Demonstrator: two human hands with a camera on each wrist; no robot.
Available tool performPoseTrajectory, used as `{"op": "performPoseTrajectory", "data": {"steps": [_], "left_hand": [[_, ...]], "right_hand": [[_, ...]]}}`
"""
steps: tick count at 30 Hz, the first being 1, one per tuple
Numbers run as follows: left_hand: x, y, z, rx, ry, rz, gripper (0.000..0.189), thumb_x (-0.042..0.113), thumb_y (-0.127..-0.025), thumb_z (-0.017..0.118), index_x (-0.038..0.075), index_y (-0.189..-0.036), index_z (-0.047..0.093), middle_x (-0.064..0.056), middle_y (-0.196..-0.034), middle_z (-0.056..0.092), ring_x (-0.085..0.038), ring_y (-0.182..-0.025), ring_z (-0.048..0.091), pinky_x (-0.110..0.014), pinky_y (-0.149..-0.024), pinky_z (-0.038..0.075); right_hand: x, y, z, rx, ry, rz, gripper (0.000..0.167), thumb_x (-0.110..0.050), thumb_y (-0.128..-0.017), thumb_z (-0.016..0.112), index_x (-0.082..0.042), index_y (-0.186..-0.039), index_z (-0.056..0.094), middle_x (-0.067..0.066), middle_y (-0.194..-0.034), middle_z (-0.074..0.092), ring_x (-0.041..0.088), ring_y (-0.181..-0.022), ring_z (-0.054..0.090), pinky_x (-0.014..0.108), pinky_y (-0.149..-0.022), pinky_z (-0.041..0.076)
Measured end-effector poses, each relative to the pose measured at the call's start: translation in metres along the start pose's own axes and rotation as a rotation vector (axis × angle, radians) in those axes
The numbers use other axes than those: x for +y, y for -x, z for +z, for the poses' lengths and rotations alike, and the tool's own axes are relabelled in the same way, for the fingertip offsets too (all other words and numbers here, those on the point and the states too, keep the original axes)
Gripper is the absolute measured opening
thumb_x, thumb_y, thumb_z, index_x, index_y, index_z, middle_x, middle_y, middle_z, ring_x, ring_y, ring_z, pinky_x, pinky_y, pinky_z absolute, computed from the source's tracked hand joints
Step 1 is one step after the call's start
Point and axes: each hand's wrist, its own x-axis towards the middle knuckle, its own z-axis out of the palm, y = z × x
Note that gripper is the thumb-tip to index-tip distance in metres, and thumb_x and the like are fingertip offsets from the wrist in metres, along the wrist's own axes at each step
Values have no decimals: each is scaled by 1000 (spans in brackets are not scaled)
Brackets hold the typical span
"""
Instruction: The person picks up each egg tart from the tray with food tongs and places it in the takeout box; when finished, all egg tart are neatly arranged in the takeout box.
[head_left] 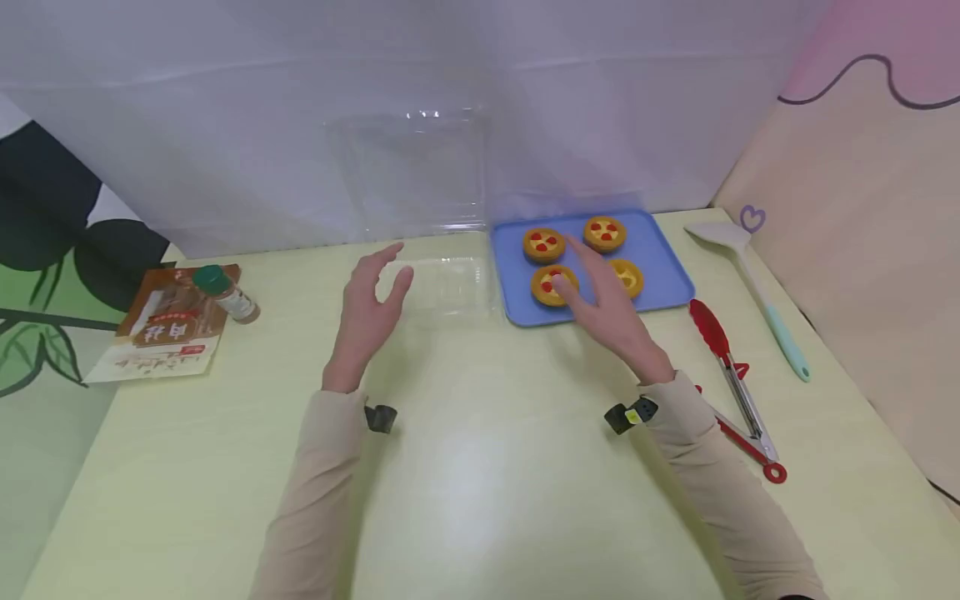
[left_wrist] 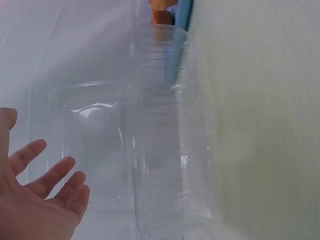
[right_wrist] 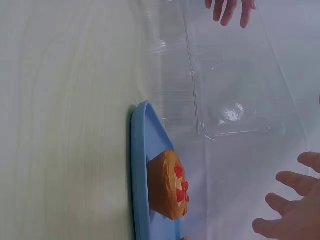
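My left hand (head_left: 369, 312) is held in the air with fingers apart, near the left side of a clear plastic clamshell box (head_left: 442, 287). The box's lid (head_left: 416, 171) stands raised against the back curtain. Over the blue tray (head_left: 667, 287) hovers my right hand (head_left: 611, 312), its fingers spread and holding nothing. Several egg tarts lie on the tray; the front-left tart (head_left: 542, 287) and the back tarts (head_left: 604, 234) carry red pieces on top. Part of the front-right tart (head_left: 630, 277) is hidden behind the right hand. In the right wrist view, one tart (right_wrist: 167, 185) sits just inside the tray's rim.
At the right lie red-tipped tongs (head_left: 738, 392) and a spatula (head_left: 768, 300) with a mint handle. A brown-and-white packet (head_left: 168, 329) rests at the far left, with a green-capped shaker bottle (head_left: 228, 296) lying on its edge. A pale curtain (head_left: 262, 167) closes off the table's back.
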Motion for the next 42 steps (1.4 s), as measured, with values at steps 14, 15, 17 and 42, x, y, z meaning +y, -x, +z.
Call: {"op": "performPoseTrajectory", "data": {"steps": [14, 15, 17, 42], "left_hand": [[-3, 2, -22, 101, 426, -196, 39, 28, -104, 47, 4, -133, 56, -7, -116, 62, -21, -115, 57, -39, -106, 45], [-3, 2, -22, 113, 469, -200, 38, 28, -104, 47, 4, -132, 57, -6, -115, 63, -21, -115, 58, -40, -106, 45], [-3, 3, -24, 139, 535, -212, 35, 28, -104, 47, 6, -129, 59, -3, -112, 64, -21, -114, 59, -41, -106, 45], [-30, 15, -58, 484, 1130, -529, 32, 26, -98, 60, 2, -118, 59, -15, -111, 64, -27, -105, 65, -34, -100, 52]], "right_hand": [[5, 19, -27, 128, -197, 7, 57, -24, -104, 47, -20, -156, 23, 4, -158, 30, 21, -146, 25, 49, -121, 21], [6, 21, -28, 136, -207, 9, 57, -24, -104, 46, -19, -156, 23, 5, -158, 30, 22, -146, 26, 50, -120, 22], [7, 23, -32, 153, -223, 20, 56, -26, -105, 45, -19, -156, 22, 6, -157, 31, 24, -145, 27, 50, -120, 23], [31, 69, -66, 448, -622, 93, 52, -25, -104, 45, -12, -153, 30, 13, -148, 42, 23, -140, 36, 26, -115, 32]]}}
